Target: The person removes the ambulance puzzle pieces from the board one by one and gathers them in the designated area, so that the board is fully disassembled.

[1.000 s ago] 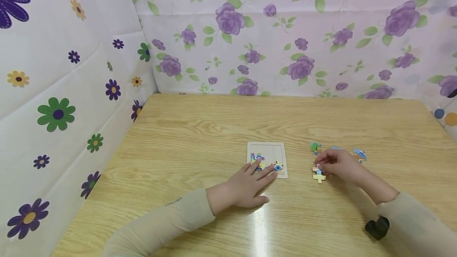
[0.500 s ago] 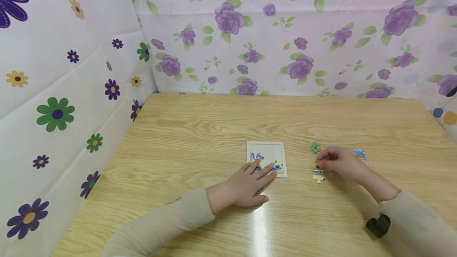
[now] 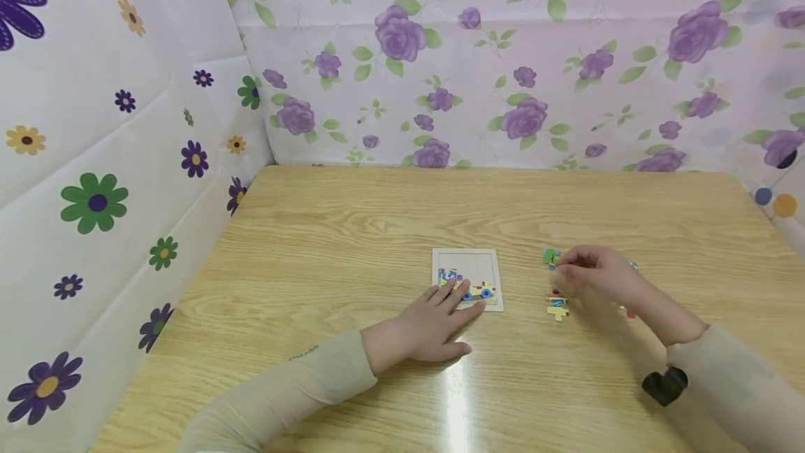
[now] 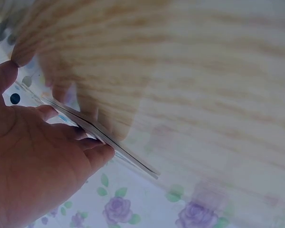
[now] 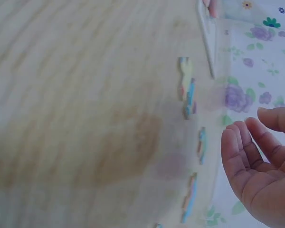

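Right hand [image 3: 600, 275] has slid up a touch since the previous frame: fingertips now just beside the green piece [image 3: 550, 256], farther off the yellow piece [image 3: 557, 312]. Left hand [image 3: 437, 327] has hardly moved.

Left: flat, fingers straight and spread, tips over the near edge of the tray [image 3: 465, 252]. Likely there to stop it sliding. Nothing gripped.

Right: fingers loosely bent, thumb near index; no piece visible between them, so reads as unloaded.

Tray lies flat on the bench [image 3: 352, 229], between the hands; fitted pieces [image 3: 487, 293] fill its near side, far side bare. Loose ones sit right of it, probably for easy right-hand reach. Yellow one touches or overlaps the blue-striped piece [image 3: 556, 302]; can't tell which.
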Demonstrator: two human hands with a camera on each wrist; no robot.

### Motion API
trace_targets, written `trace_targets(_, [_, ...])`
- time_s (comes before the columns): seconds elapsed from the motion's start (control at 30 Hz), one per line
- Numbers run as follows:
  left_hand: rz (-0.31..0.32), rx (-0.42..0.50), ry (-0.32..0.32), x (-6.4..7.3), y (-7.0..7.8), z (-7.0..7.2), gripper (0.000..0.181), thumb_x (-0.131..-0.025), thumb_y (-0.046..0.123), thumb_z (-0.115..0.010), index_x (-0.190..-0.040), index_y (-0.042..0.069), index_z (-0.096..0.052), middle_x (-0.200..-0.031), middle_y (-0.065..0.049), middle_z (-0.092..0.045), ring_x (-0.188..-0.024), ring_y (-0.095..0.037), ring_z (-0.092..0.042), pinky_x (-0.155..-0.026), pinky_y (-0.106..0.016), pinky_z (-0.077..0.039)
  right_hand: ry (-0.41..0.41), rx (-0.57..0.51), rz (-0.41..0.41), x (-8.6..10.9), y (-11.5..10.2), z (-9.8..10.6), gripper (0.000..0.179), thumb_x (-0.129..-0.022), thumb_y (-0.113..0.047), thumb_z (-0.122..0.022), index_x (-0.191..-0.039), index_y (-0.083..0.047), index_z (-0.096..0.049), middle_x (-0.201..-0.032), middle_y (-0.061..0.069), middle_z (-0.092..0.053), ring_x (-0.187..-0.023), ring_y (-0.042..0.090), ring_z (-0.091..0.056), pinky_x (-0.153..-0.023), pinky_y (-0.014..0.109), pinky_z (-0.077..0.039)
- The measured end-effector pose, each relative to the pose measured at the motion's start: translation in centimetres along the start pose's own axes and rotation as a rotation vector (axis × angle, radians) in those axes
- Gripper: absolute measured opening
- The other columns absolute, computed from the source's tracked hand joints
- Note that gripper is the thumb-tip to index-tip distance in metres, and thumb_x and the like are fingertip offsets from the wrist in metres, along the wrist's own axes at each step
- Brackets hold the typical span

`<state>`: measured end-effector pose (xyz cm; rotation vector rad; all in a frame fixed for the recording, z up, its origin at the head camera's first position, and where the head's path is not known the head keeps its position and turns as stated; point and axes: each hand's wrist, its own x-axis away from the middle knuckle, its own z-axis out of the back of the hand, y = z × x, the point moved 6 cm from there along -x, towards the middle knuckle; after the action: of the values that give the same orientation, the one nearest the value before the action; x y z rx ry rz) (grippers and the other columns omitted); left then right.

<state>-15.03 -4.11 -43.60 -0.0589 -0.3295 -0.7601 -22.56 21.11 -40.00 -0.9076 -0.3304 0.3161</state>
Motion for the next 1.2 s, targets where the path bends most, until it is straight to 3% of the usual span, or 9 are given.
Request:
trace_targets(0.47, [0.082,0.093,-0.026,0.0,-0.7,-0.2,0.068,-0.093,0.062,-0.037,-0.152,0.04,-0.01,-0.155,-0.028,0.005,-0.145,-0.04,0.007,-0.117,-0.05,-0.014,0.017,0.055,0.023,-1.6,-3.2,-0.1,0.031,-0.098,-0.021,-0.052,-0.114,0.004,-0.06,-0.1,0.017,-0.066,-0.084,0.022,-0.063,-0.075,0.034,-0.055])
trace_targets(0.87, [0.158,0.082,-0.034,0.1,-0.9,0.2,0.069,-0.089,0.067,-0.042,-0.149,0.047,-0.014,-0.151,-0.037,-0.003,-0.143,-0.047,0.003,-0.116,-0.052,-0.016,-0.008,0.014,0.101,-4.1,-6.1,-3.8,0.025,-0.096,-0.015,-0.055,-0.108,0.006,-0.063,-0.101,0.021,-0.065,-0.088,0.03,-0.063,-0.077,0.041,-0.055])
trace_targets(1.2, [0.149,0.031,-0.024,-0.1,-0.8,0.1,0.069,-0.089,0.068,-0.041,-0.149,0.048,-0.014,-0.151,-0.037,-0.009,-0.144,-0.045,-0.004,-0.115,-0.052,-0.02,-0.035,0.102,0.188,-5.8,-8.2,-7.2,0.018,-0.093,-0.015,-0.059,-0.101,-0.001,-0.067,-0.093,0.009,-0.067,-0.083,0.016,-0.06,-0.073,0.029,-0.051])
